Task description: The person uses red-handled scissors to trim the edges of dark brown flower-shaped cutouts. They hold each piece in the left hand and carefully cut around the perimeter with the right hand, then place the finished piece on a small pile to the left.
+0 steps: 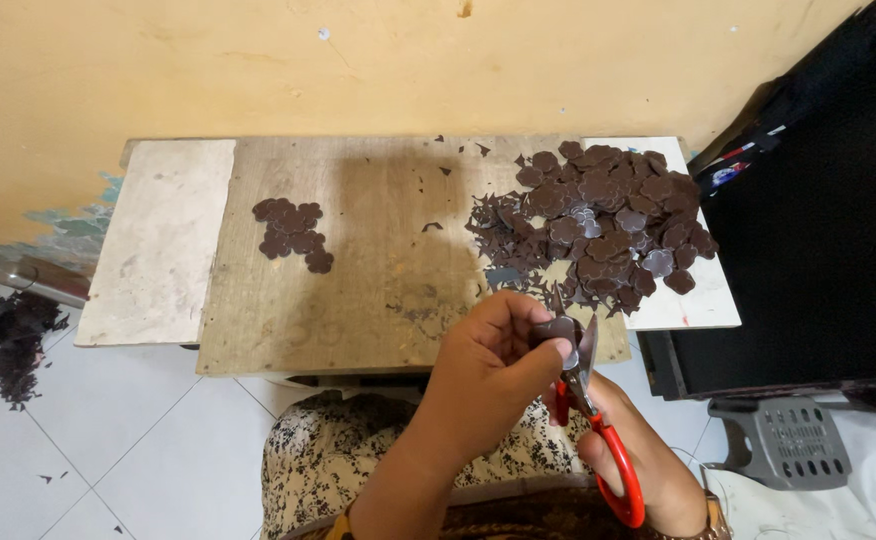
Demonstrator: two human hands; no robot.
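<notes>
At the bottom centre of the frame, above a lap in patterned cloth, the left hand pinches a small dark brown piece between thumb and fingertips, holding it up close to the body, probably so its edge can be turned into the blades. Just to its right, the right hand is closed through the red loops of a pair of scissors, whose blades point up toward the piece and meet it at its right edge; whether the blades are parted or closed I cannot tell.

Beyond the hands lies the wooden surface, a bare plank set on a low support. On its right part, within easy reach of the scissor hand, sits a large loose heap of dark brown cut-outs, partly spilling onto a white board, with jagged offcuts along its left margin. At the centre left of the plank lies a much smaller group of tidy rounded pieces, well apart from the heap, which seems to keep the two lots separate.

At the left edge of the frame, dark scraps lie piled on the white tiled floor. The yellow wall closes the scene behind.
</notes>
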